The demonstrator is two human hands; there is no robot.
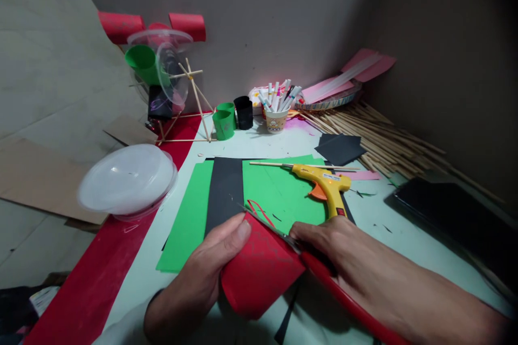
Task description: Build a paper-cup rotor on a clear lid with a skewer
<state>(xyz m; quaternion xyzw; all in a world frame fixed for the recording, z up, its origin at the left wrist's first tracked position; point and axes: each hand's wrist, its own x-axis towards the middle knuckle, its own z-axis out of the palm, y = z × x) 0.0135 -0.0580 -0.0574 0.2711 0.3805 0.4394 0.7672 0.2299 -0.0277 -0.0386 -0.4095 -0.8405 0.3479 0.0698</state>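
Note:
My left hand (218, 253) grips a red paper cup (261, 269) by its side, thumb on the outer face. The cup is tilted and has faint dark markings. In my right hand (335, 248) is a pair of red-handled scissors (279, 234), whose blades lie along the cup's upper edge. A thin red strip (261, 209) curls up beside the blades. Beyond the hands, green sheets (267, 183) and a black strip (224, 188) lie flat. A yellow glue gun (324, 183) rests just past my right hand, with a thin stick (279, 164) near its nozzle.
White plastic lids (125, 180) sit at the left. Behind stand green cups (223, 125), a black cup (243, 113), a cup of markers (276, 120) and a stick frame (194, 86) bearing coloured cups. Bamboo sticks (388, 135), black squares (342, 148) and a dark slab (453, 215) lie right.

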